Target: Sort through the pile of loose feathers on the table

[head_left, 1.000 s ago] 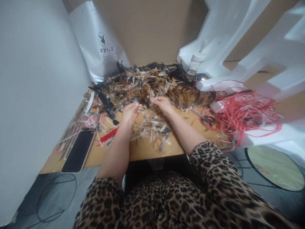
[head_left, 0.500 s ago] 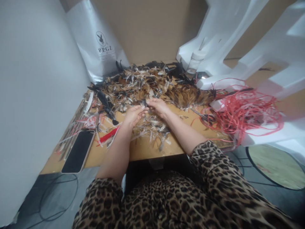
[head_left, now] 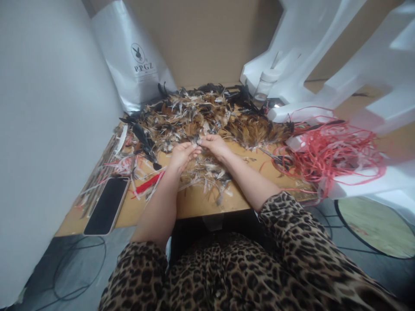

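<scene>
Yellowish tabletop (head_left: 197, 207) bears a heap of brown and black feathers (head_left: 191, 113); at its near edge the left hand (head_left: 183, 156) and right hand (head_left: 214, 146) meet, pinching a small dark tuft (head_left: 196, 141) between them. Farther out lie scissors (head_left: 281, 160), a phone (head_left: 106, 206) and tangled red strips (head_left: 337, 151).

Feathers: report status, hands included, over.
Left hand, right hand: fingertips close together, anything pinched too small to tell. Feathers heaped just beyond. Scraps between forearms; scissors off to the right.
</scene>
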